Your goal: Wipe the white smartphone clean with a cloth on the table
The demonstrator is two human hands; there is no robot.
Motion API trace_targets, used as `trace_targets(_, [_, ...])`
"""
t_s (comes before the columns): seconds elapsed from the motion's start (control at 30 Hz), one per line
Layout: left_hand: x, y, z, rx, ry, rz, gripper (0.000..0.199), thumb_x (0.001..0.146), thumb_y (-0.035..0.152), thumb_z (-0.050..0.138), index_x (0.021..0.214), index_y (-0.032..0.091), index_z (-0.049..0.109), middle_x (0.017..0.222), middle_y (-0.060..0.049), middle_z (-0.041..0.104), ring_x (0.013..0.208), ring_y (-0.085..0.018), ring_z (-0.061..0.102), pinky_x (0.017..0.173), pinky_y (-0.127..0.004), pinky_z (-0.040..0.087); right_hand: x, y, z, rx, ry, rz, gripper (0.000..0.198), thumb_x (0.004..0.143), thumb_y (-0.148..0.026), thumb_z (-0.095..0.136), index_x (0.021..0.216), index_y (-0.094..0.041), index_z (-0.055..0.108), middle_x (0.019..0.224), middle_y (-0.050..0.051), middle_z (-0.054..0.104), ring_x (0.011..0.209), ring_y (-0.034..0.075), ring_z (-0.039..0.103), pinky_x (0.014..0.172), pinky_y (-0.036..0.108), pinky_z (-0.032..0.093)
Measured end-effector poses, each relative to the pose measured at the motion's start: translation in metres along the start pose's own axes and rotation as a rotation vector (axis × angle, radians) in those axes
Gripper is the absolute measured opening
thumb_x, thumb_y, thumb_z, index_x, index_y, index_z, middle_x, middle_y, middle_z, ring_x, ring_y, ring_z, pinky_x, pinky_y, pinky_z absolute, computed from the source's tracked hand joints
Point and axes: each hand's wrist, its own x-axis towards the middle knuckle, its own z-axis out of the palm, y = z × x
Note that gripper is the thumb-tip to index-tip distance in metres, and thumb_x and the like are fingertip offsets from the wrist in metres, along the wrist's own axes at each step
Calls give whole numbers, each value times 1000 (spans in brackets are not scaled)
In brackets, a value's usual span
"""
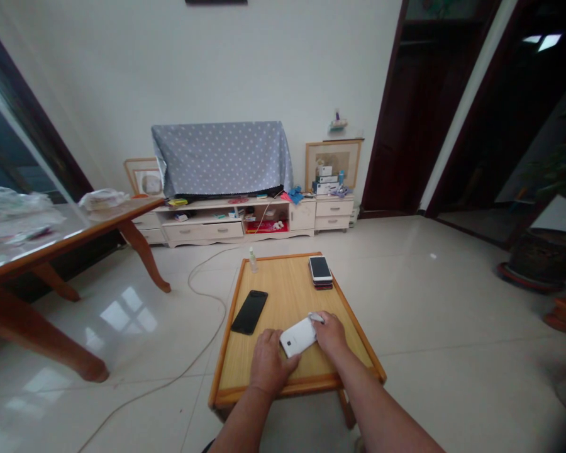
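Note:
A white phone (298, 337) lies back up, with its camera end to the left, over the front part of the small wooden table (283, 277). My left hand (270, 365) grips its left end, thumb on the near edge. At the phone's right end, my right hand (330, 332) is closed, pinching a small whitish piece (316, 318) against or just above the phone; what the piece is cannot be made out. To the left rests a black phone (249, 312), screen up. A stack of several phones (320, 270), a white-framed one on top, sits near the far right corner.
A small clear bottle (253, 260) stands at the table's far left corner. A cable (195, 355) runs over the floor on the left, beside a larger wooden table (122, 217). Against the wall is a low white cabinet (202, 231) with a cloth-covered object (221, 157) on it.

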Motion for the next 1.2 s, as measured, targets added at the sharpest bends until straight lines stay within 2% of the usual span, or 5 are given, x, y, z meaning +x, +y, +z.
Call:
trace_targets(0.23, [-1,-6,3,-7,12,-15,48,72,37,74,114,18,61,108,-8,59,107,-25,56,97,-39,45,-19,-17,-6,-40,-52,-116,36,81,-15,54,109,-22,75,108,8,69,99,20,63,92,28,45])
trace_targets(0.43, [-1,-7,3,5,24,-9,45,74,41,72,112,19,60,106,-7,59,106,-25,57,96,-38,45,-30,-25,-12,-24,-105,-234,21,88,-26,54,86,-22,74,91,5,71,89,19,64,83,28,46])
trace_targets(0.8, [0,-7,3,18,10,-15,48,73,42,73,113,18,60,106,-7,59,106,-24,57,96,-37,45,-26,-22,-4,-187,19,-115,14,84,-22,60,97,-22,67,104,6,62,89,18,61,79,27,43])
trace_targets(1.03, [0,-4,0,27,-5,-20,40,75,40,72,107,19,62,103,-7,59,102,-24,57,92,-35,44,-50,-52,-8,-415,-193,-292,21,90,-14,51,88,-21,71,95,6,65,94,19,57,82,28,38])
trace_targets(1.2, [1,-2,-3,39,-31,-29,19,79,27,65,96,20,62,99,-6,59,97,-22,56,88,-32,43,-77,-71,-16,-482,-334,-503,22,96,-28,50,98,-23,71,102,6,67,101,23,54,88,33,35])
